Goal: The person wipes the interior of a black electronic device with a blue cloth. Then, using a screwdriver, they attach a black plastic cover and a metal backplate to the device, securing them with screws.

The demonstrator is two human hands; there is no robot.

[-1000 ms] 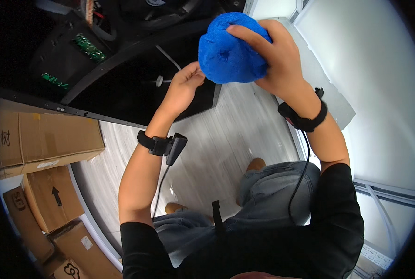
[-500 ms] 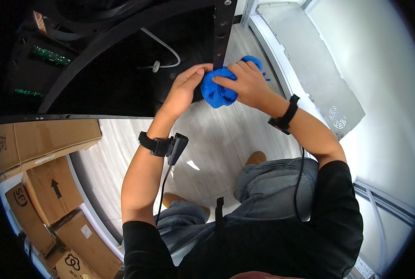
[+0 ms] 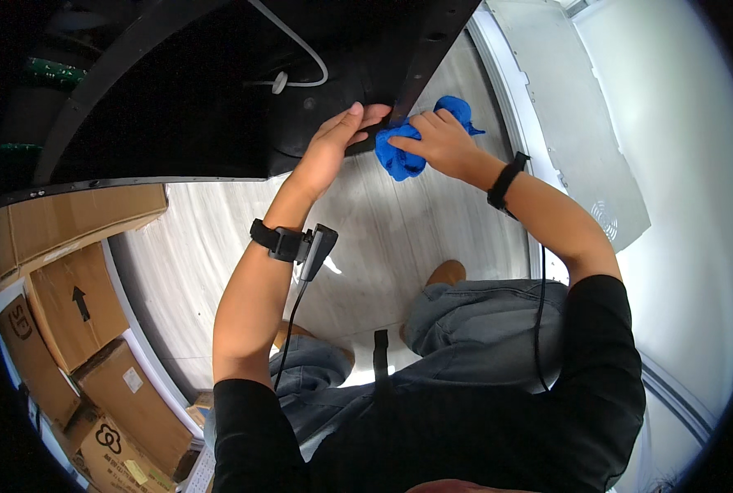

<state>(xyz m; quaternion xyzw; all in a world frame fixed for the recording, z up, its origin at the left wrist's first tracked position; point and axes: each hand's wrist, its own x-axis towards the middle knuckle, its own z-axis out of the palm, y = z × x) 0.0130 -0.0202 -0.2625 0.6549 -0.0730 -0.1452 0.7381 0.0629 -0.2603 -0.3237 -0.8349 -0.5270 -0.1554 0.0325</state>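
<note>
A crumpled blue cloth (image 3: 402, 161) is gripped in my right hand (image 3: 443, 145), its ends sticking out on both sides of the fingers. The cloth lies against the lower corner of a large black cabinet-like housing (image 3: 358, 74), close to its upright edge. My left hand (image 3: 334, 145) has its fingers stretched out along the inner side of that edge, beside the cloth and apart from it. Inside the housing a white cable (image 3: 310, 49) curves down to a small white round piece (image 3: 279, 82). Black straps with devices circle both my wrists.
Brown cardboard boxes (image 3: 78, 304) are stacked at the left. Along the right stands a white wall (image 3: 670, 123) with a grey perforated panel (image 3: 547, 90) leaning by it. Under me lies a pale wood-look floor (image 3: 366, 238). Thin black cords hang from my wrist straps.
The black housing's edge now appears slanted and farther right. My right hand has shifted slightly right with the cloth, and my left fingers have straightened, coming apart from the cloth.
</note>
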